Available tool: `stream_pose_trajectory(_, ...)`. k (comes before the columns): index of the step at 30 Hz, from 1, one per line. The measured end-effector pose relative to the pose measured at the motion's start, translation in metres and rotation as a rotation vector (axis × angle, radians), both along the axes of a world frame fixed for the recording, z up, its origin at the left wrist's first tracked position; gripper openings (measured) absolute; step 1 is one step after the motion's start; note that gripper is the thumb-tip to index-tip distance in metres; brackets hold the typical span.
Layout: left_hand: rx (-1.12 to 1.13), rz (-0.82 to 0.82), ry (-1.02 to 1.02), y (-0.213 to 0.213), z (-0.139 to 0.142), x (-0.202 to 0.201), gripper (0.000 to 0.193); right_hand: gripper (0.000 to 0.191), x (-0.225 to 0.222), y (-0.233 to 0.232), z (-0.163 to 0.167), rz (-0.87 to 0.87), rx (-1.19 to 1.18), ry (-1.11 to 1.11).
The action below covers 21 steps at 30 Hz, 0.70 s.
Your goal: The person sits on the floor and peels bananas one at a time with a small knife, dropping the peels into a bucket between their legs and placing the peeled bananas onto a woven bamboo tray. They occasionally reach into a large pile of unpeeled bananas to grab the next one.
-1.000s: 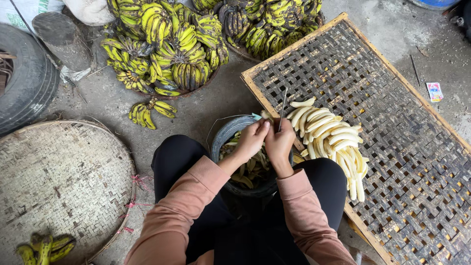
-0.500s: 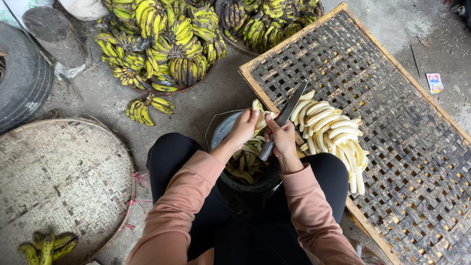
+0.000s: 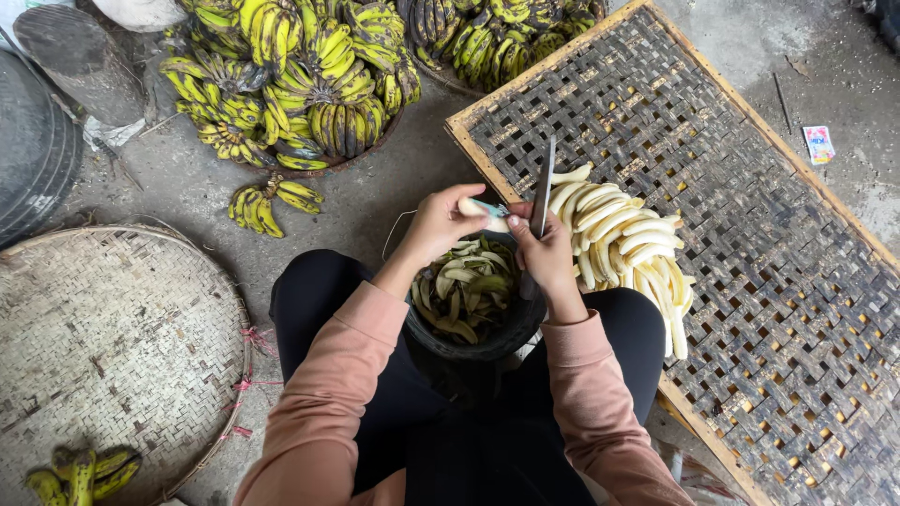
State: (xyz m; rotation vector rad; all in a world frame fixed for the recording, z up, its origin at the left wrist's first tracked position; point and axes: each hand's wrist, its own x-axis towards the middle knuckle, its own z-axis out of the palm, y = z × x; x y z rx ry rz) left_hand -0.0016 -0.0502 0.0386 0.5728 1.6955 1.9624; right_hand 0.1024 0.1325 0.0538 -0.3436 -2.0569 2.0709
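My left hand (image 3: 439,225) grips a partly peeled banana (image 3: 485,209) above a black bucket (image 3: 511,328) that holds several green peels. My right hand (image 3: 542,251) holds a long knife (image 3: 544,186), blade pointing up and away, right beside the banana's pale end. Both hands meet over the bucket, which sits between my knees. To the right, a heap of peeled pale bananas (image 3: 623,244) lies on a woven bamboo rack (image 3: 750,244).
Bunches of green-yellow bananas (image 3: 300,75) pile up at the top, with a small bunch (image 3: 267,201) loose on the concrete. A round woven tray (image 3: 103,347) lies at the left with a few bananas (image 3: 80,471) on its near edge. A scrap of packaging (image 3: 818,143) lies far right.
The knife blade has swung from a slant to nearly upright, and my hands have shifted slightly while turning the banana over the bucket.
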Motion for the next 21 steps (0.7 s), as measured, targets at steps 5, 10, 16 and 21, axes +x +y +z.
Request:
stream_pose_trajectory(5, 0.631, 0.392, -0.492, 0.036, -0.026, -0.011, 0.031, 0.036, -0.002, -0.023, 0.0, 0.065, 0.283, 0.308)
stream_pose_trajectory(10, 0.757, 0.668, -0.61, 0.03, -0.038, -0.05, 0.031, 0.057, 0.015, -0.049, 0.017, 0.242, 0.147, 0.158)
stream_pose_trajectory(16, 0.813, 0.659, -0.641, 0.032, -0.033, -0.055, 0.029, 0.057, 0.018, -0.056, 0.035, 0.408, 0.349, 0.207)
stream_pose_trajectory(21, 0.814, 0.612, -0.547, 0.037, -0.023, -0.051, 0.029, 0.052, 0.015, -0.057, 0.039, 0.433, 0.374, 0.254)
